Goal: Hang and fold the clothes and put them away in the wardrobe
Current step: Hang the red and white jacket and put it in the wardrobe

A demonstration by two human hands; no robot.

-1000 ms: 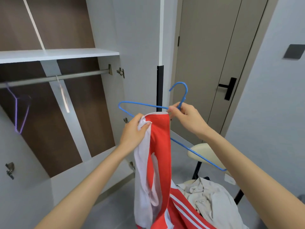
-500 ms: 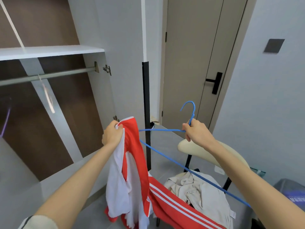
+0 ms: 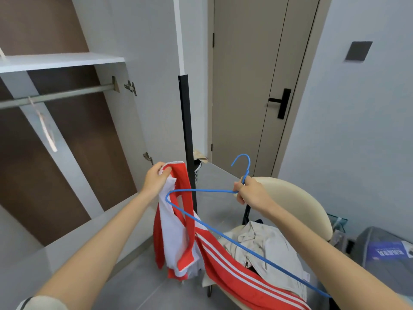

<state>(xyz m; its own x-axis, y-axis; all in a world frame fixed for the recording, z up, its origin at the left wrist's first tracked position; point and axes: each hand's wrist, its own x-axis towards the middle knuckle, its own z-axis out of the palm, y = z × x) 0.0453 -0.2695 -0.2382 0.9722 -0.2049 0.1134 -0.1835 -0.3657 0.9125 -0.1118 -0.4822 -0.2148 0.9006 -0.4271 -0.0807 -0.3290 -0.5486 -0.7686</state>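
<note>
Beside wardrobe, left hand pinches red striped jacket, right hand grips blue hanger

A home bedroom: a built-in wardrobe stands open with a white shelf and a metal hanging rail, beside a beige interior door with a black lever handle. A cream chair carries loose clothes on its seat.

Blue hanger: lower end hidden behind right forearm.
Red jacket: striped sleeve cut off by the bottom edge.
Beige garment: partly covered by that sleeve; chair seat hidden beneath.
Wardrobe rail: cut off at the left edge; pale strip hanging from it blurred.
Grey bag: label print too small to read.
</note>
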